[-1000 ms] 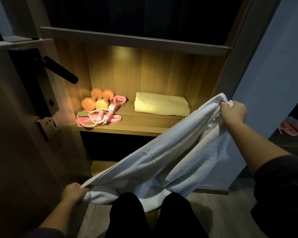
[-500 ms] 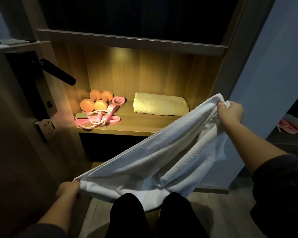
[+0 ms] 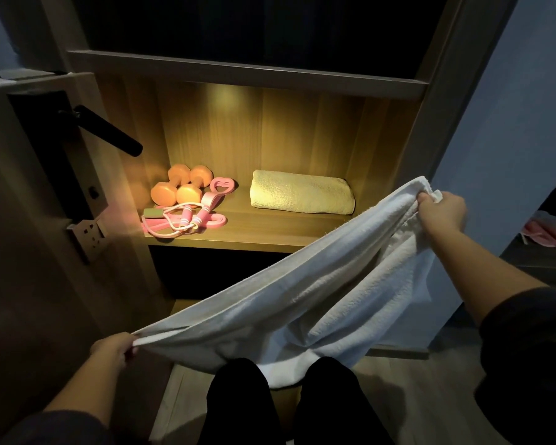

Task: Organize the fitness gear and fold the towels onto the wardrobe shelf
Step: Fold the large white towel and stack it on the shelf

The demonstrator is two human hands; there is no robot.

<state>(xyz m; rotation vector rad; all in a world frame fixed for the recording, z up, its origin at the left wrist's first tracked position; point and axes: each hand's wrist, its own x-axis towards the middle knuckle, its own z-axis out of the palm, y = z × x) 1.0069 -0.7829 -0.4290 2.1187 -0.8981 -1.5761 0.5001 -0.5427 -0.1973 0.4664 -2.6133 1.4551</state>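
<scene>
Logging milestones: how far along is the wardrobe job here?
Done: dumbbells, skipping rope and one folded towel lie on the lit shelf. In hand: white towel, stretched between left hand and right hand, not yet folded. Left: fold it and shelve it.

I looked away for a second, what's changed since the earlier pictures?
The left hand pulled its end of the white towel further left, stretching it straighter. The right hand still grips the other end, about where it was. Dumbbells, skipping rope and folded yellow towel lie unmoved on the shelf.
</scene>
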